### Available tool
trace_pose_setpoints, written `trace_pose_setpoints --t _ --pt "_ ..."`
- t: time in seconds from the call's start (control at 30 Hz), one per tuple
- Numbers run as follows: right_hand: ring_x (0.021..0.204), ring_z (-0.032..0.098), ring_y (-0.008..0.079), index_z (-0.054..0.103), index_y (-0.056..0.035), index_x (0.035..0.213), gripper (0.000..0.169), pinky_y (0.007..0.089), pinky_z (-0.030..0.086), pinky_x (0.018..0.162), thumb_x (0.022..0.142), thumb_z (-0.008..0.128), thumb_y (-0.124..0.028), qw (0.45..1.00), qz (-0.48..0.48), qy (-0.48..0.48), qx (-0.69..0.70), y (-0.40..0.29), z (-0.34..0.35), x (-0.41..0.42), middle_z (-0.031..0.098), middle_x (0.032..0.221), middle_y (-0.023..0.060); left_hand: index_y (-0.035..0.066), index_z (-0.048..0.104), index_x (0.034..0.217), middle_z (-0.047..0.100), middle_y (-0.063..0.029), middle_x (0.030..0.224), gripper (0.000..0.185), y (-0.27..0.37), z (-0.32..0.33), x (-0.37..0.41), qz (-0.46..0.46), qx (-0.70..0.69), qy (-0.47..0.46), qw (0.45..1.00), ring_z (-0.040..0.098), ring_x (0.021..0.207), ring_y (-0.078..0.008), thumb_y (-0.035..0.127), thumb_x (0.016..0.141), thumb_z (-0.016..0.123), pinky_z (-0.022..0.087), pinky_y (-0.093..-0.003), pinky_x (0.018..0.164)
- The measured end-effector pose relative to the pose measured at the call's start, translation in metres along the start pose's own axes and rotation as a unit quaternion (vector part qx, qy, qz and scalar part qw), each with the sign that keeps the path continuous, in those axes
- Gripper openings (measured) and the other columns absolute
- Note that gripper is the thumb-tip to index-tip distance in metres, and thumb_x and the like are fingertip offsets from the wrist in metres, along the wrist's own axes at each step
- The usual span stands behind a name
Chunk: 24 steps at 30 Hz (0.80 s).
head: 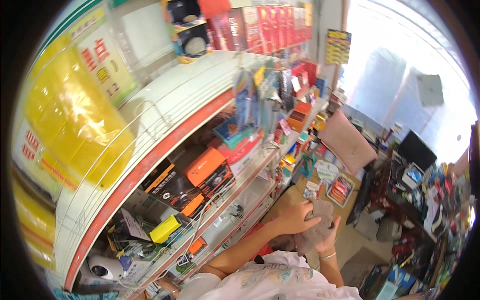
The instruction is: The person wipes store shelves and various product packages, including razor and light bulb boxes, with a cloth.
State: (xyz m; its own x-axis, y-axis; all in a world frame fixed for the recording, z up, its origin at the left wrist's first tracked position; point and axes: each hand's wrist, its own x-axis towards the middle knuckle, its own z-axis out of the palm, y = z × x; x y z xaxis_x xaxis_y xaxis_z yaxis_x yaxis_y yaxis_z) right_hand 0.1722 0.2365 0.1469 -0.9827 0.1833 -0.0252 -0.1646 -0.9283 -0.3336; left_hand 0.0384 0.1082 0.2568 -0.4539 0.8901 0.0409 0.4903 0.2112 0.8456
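Note:
A grey-brown fuzzy cloth or soft plush item (pixel 314 234) is held between both hands, in front of the white printed shirt. My left hand (pixel 298 217) lies over its upper left side, with the fingers spread and curled onto it. On the lower right side, my right hand (pixel 329 238), with a bracelet at the wrist, grips the same item; part of its palm and fingers is hidden behind it. Just beyond the hands, a tray of red-wrapped packets (pixel 340 190) and a small printed card or packet (pixel 312 189) rest on a tan tabletop (pixel 287 198).
Shelves with a red edge (pixel 150 161) run along the left, holding boxes and a white camera (pixel 106 267). A pink cushion (pixel 348 140) lies beyond the table. At right stands a cluttered desk with a dark monitor (pixel 416 150). Another hand (pixel 167 285) shows at bottom left; whose is unclear.

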Motion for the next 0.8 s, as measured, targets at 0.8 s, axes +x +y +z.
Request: trace_pose_setpoints --t 0.8 --pt "0.129 0.048 0.0266 0.045 -0.0095 0.144 0.092 0.0396 0.051 0.095 0.077 0.064 -0.070 0.231 -0.091 -0.357 -0.900 0.018 0.583 0.352 0.046 0.144 0.0180 0.001 0.059 0.114 0.059 -0.0145 0.118 0.025 0.129 -0.245 -0.233 -0.111 0.611 0.651 0.436 0.052 0.114 -0.0320 0.009 0.092 0.053 0.038 -0.0428 0.098"
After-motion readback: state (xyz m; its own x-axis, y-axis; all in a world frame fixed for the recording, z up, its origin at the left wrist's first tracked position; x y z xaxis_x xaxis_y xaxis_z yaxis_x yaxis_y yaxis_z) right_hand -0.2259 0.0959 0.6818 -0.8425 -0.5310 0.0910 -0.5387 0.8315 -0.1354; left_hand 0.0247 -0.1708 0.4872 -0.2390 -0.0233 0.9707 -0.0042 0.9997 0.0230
